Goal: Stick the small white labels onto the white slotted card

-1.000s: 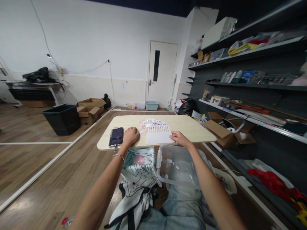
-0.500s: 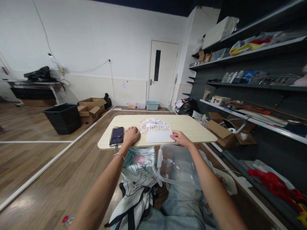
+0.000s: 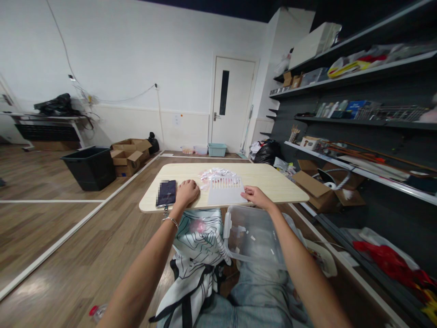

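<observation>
My left hand lies palm down on the light wooden table, fingers resting on the top and nothing seen in them. Just left of it is a dark phone. Between thumb and fingers, my right hand grips the right edge of a white comb-like sheet, whose teeth point away from me. Beyond those teeth spreads a pile of small white and pinkish pieces, too small to make out singly. The sheet partly covers the near side of the pile.
A clear plastic bin holding a few scraps sits under the table's near edge, beside a black-and-white patterned cloth. Left on the floor are a black bin and cardboard boxes. Shelves line the right wall.
The white sheet and my right hand have shifted very slightly left, and the sheet's surface looks a little darker. My left hand stays in place.
</observation>
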### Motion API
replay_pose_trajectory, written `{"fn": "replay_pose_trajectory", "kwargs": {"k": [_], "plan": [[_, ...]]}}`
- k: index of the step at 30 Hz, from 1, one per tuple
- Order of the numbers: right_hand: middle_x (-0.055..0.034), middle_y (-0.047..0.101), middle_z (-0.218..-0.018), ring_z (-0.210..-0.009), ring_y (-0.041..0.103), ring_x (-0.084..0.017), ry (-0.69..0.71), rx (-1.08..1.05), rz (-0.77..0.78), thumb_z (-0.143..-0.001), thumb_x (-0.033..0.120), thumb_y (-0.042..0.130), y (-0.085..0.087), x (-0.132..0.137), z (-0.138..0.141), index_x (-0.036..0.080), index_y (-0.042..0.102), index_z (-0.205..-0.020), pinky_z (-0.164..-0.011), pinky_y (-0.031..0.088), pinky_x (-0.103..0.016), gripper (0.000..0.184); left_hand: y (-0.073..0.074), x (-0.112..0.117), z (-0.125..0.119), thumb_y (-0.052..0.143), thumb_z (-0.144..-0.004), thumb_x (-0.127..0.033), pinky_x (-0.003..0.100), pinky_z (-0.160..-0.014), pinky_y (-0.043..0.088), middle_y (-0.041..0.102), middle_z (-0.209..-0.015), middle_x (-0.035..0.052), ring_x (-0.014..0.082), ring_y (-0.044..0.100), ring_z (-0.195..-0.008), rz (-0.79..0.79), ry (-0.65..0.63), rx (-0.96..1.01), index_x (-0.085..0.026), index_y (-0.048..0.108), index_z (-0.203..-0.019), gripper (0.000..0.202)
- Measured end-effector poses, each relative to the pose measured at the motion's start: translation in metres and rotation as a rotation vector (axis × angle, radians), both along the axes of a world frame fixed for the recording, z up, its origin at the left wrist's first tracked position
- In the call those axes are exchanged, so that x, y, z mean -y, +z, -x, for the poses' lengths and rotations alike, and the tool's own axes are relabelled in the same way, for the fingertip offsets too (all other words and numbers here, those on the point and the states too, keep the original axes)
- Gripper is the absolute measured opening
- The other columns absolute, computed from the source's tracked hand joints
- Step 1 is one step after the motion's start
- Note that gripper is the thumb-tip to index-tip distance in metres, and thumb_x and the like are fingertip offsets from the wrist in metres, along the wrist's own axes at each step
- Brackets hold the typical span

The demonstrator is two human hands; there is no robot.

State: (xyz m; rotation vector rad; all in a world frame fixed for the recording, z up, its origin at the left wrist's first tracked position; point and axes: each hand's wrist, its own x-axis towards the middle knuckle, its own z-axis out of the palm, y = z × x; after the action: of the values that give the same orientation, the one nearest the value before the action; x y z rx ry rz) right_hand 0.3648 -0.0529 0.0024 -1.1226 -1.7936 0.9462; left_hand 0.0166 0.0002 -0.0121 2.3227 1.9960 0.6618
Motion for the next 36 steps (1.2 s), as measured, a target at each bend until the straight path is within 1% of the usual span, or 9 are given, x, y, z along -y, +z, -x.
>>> {"fn": "replay_pose_trajectory", "kwargs": {"k": [9, 11, 16, 22, 27, 31, 36], "plan": [[-0.0009, 0.069, -0.075, -0.068, 0.057, -0.015, 0.002, 0.019, -0.027, -0.070, 0.069, 0.083, 0.0037, 0.0039, 0.0030, 0.017, 0.070, -0.087, -0.062, 0.041, -0.025, 0.056, 0.0015, 0.0016, -0.0003, 0.043, -0.101, -0.033, 0.044, -0.110, 0.047, 0.072, -0.132, 0.0149, 0.0320, 0.064, -0.129, 0.001, 0.000, -0.004, -0.018, 0.070, -0.117, 0.036], [-0.0003, 0.067, -0.073, -0.067, 0.056, -0.014, -0.006, 0.019, -0.029, -0.069, 0.071, 0.083, 0.0038, 0.0043, 0.0027, 0.017, 0.069, -0.085, -0.061, 0.040, -0.025, 0.058, 0.0018, 0.0020, -0.0004, 0.043, -0.101, -0.033, 0.044, -0.110, 0.047, 0.072, -0.132, 0.0148, 0.0320, 0.064, -0.129, 0.001, -0.002, -0.007, -0.018, 0.071, -0.117, 0.036], [0.0038, 0.057, -0.065, -0.060, 0.049, -0.012, -0.061, -0.017, -0.006, -0.065, 0.075, 0.084, 0.0024, 0.0032, 0.0001, 0.019, 0.063, -0.081, -0.055, 0.034, -0.024, 0.063, 0.0029, 0.0026, -0.0001, 0.042, -0.101, -0.033, 0.044, -0.108, 0.048, 0.072, -0.132, 0.0151, 0.0320, 0.064, -0.128, 0.007, -0.004, -0.018, -0.018, 0.071, -0.115, 0.036], [0.0026, 0.059, -0.067, -0.061, 0.049, -0.012, -0.117, -0.072, -0.001, -0.065, 0.072, 0.085, 0.0020, 0.0010, -0.0001, 0.019, 0.063, -0.084, -0.054, 0.034, -0.024, 0.061, 0.0018, 0.0025, 0.0003, 0.044, -0.100, -0.034, 0.044, -0.110, 0.047, 0.073, -0.132, 0.0149, 0.0319, 0.064, -0.129, 0.000, -0.008, -0.002, -0.018, 0.071, -0.116, 0.035], [0.0001, 0.063, -0.069, -0.057, 0.047, -0.012, -0.207, -0.132, -0.016, -0.064, 0.068, 0.086, 0.0016, -0.0027, 0.0004, 0.019, 0.065, -0.086, -0.049, 0.035, -0.025, 0.057, 0.0017, 0.0026, -0.0002, 0.044, -0.101, -0.034, 0.044, -0.110, 0.047, 0.072, -0.133, 0.0148, 0.0321, 0.063, -0.130, 0.006, -0.003, -0.002, -0.019, 0.071, -0.117, 0.036], [-0.0040, 0.069, -0.079, -0.060, 0.052, -0.013, -0.276, -0.201, -0.041, -0.064, 0.067, 0.085, 0.0021, -0.0053, -0.0017, 0.018, 0.069, -0.090, -0.047, 0.040, -0.024, 0.058, 0.0030, 0.0033, -0.0006, 0.043, -0.101, -0.034, 0.043, -0.111, 0.047, 0.072, -0.134, 0.0147, 0.0318, 0.063, -0.130, 0.006, 0.001, -0.010, -0.018, 0.071, -0.118, 0.036], [-0.0075, 0.073, -0.088, -0.076, 0.062, -0.019, -0.353, -0.257, -0.059, -0.065, 0.066, 0.084, 0.0017, -0.0051, -0.0058, 0.019, 0.069, -0.090, -0.050, 0.047, -0.024, 0.055, 0.0036, 0.0036, -0.0004, 0.044, -0.101, -0.034, 0.044, -0.110, 0.047, 0.072, -0.134, 0.0157, 0.0321, 0.064, -0.128, 0.001, -0.003, 0.004, -0.019, 0.071, -0.118, 0.036]]}}
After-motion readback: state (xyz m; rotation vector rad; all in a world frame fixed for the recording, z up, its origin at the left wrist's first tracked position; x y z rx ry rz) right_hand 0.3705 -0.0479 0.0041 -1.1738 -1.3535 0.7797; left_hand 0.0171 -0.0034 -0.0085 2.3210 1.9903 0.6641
